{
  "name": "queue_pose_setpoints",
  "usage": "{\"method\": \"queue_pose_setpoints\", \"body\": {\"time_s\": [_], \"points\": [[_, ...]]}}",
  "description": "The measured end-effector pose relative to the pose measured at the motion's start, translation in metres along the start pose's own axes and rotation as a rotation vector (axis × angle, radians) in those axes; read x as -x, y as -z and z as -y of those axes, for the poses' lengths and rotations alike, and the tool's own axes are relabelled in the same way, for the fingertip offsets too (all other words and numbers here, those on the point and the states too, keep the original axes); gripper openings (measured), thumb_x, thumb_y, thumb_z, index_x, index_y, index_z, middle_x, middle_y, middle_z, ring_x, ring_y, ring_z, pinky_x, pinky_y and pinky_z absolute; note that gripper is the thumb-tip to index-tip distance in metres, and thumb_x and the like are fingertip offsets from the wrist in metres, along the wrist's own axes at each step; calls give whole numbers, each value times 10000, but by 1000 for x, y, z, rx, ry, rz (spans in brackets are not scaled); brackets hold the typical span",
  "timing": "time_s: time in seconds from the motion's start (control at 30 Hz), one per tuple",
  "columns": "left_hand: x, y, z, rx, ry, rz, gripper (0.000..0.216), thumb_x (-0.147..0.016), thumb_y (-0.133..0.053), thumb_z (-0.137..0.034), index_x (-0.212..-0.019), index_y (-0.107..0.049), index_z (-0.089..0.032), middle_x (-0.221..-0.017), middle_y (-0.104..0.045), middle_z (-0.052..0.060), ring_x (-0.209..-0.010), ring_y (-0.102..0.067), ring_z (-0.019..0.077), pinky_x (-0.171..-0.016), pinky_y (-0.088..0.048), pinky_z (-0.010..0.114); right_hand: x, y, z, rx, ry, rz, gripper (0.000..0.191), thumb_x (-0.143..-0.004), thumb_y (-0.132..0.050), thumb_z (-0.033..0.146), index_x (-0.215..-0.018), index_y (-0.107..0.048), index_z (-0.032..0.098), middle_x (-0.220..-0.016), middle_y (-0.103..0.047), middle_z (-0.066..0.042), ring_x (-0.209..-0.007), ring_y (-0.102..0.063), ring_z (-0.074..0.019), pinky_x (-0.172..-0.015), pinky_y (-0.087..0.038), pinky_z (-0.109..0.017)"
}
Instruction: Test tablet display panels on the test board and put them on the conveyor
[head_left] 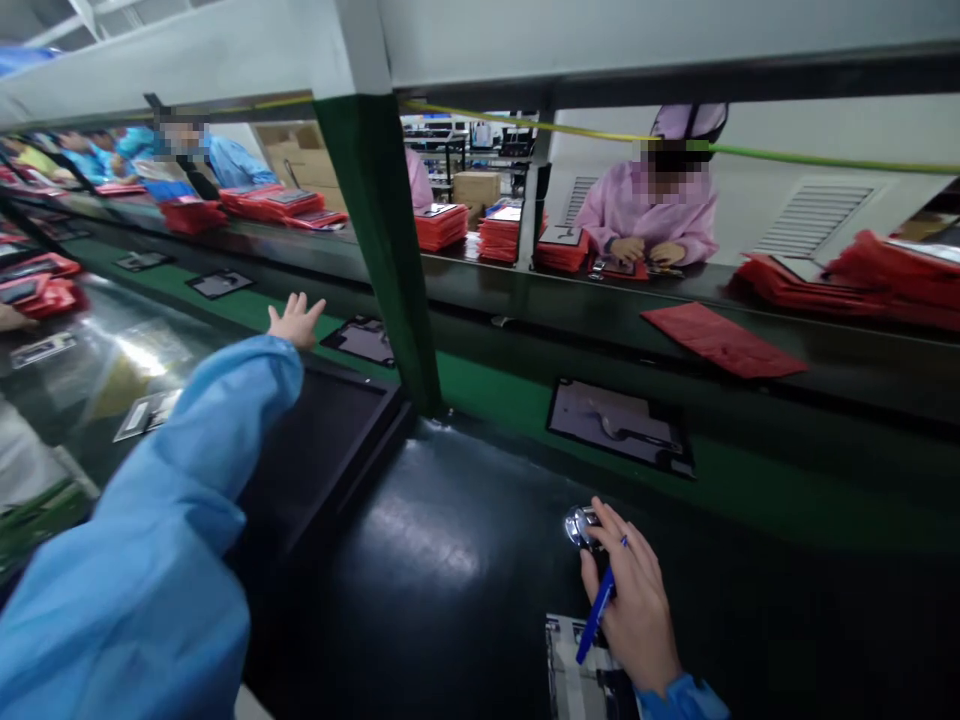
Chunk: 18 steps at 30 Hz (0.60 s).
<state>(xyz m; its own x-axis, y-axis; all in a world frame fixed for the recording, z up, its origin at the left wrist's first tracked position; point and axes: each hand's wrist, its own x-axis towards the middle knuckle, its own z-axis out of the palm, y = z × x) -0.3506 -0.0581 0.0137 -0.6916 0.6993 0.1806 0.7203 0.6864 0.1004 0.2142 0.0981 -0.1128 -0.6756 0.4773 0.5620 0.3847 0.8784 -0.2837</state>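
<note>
My left hand point(298, 322) is stretched far forward over the green belt, fingers spread, with nothing in it. Just beyond and to its right lies a flat panel with dark edges point(361, 338). My right hand point(636, 605) is low on the right, with a blue pen point(597, 618) tucked in its grip. Its fingertips touch a small shiny round metal piece point(577, 526) on the dark tabletop. Partly hidden beneath this hand is a flat silvery panel point(571, 672). Another dark-edged panel point(611, 425) lies on the belt ahead.
A green post point(379, 240) rises between my hands. Below my left arm is a black tray point(319, 440). Across the green belt point(480, 385), a person in pink point(622, 205) works beside stacked red pouches point(814, 285). One red pouch point(721, 340) overhangs the far ledge.
</note>
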Motion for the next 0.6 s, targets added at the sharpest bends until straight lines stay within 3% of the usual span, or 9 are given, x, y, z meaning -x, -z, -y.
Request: {"method": "queue_pose_setpoints", "body": {"time_s": [0.1,0.17,0.27,0.33,0.43,0.5,0.6], "points": [[44,42,33,-33,-54,39,516,-954,-484,-121,-1423,-315,14,-1586,-273,243,-1495,-183,271,-1039,-174,741,1,-2,-2,-27,1,-1,258,-990,-470,297,-1215,-543,194,-1440,-546,-125,-1337,-510,-295,-1114,-420,-544],[93,63,57,-35,-81,92,598,-950,-522,-365,-1379,-379,26,-1553,-355,227,-1457,-298,236,-1053,-232,688,0,-3,-3,-44,-7,-2,305,-988,-471,322,-1252,-535,183,-1449,-533,-137,-1349,-496,-305,-1130,-399,-549],[192,76,85,-8,-92,200,1024,-788,-378,-829,-1328,-473,35,-1464,-490,215,-1344,-485,235,-1057,-350,570,-3,-3,-2,-81,-39,5,391,-980,-463,385,-1302,-527,173,-1455,-524,-147,-1362,-479,-324,-1139,-383,-557],[262,71,94,20,-67,282,1115,-739,-250,-918,-1312,-531,-4,-1389,-581,174,-1253,-577,229,-1034,-414,517,-6,-1,1,-99,-75,22,439,-969,-454,424,-1323,-525,173,-1456,-524,-141,-1373,-465,-334,-1142,-378,-559],[347,48,99,62,35,368,1011,-812,-200,-871,-1321,-570,-79,-1378,-600,134,-1230,-601,244,-1005,-463,500,-10,2,5,-103,-124,61,476,-955,-429,467,-1322,-530,181,-1458,-521,-134,-1373,-461,-350,-1140,-375,-568],[380,30,100,61,118,371,1040,-817,-170,-867,-1362,-543,-63,-1418,-548,191,-1265,-574,309,-1009,-453,540,-12,4,7,-92,-159,96,467,-949,-428,472,-1309,-534,194,-1467,-513,-137,-1378,-454,-357,-1137,-382,-558],[387,10,92,47,177,284,993,-877,-159,-801,-1448,-448,-42,-1529,-385,248,-1417,-383,373,-1109,-304,615,-13,5,6,-57,-207,126,446,-931,-443,481,-1270,-547,210,-1474,-508,-134,-1378,-451,-366,-1114,-416,-544]]}}
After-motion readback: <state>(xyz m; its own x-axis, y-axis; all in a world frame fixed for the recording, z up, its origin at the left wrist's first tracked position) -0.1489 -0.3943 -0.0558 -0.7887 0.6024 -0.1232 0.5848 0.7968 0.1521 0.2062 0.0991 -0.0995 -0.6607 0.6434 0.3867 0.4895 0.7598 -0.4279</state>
